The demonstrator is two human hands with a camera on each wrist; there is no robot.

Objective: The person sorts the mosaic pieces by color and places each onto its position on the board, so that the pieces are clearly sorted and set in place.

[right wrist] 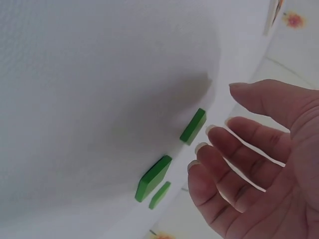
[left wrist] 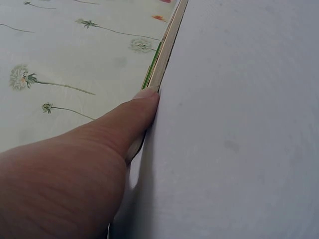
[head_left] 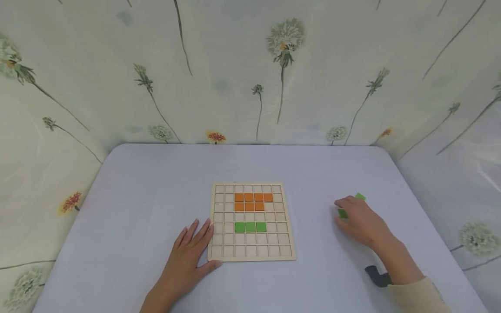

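Note:
A square wooden grid board (head_left: 250, 256) lies flat on the table. Orange tiles (head_left: 249, 206) fill part of two of its rows, and three green tiles (head_left: 250, 227) sit side by side in a lower row. My left hand (head_left: 188, 258) rests spread at the board's left side, fingertips along the edge and thumb at the near corner; the left wrist view shows the thumb (left wrist: 134, 112) on the board's edge. Over at the right, my right hand (head_left: 362, 221) hovers by loose green tiles (right wrist: 153, 178), its fingers loosely bent and apart from the thumb, holding nothing.
A white cloth (head_left: 156, 182) covers the table. Behind and at the sides hangs a curtain (head_left: 235, 65) with a dandelion print. A dark bent thing (head_left: 376, 276) shows beside my right forearm.

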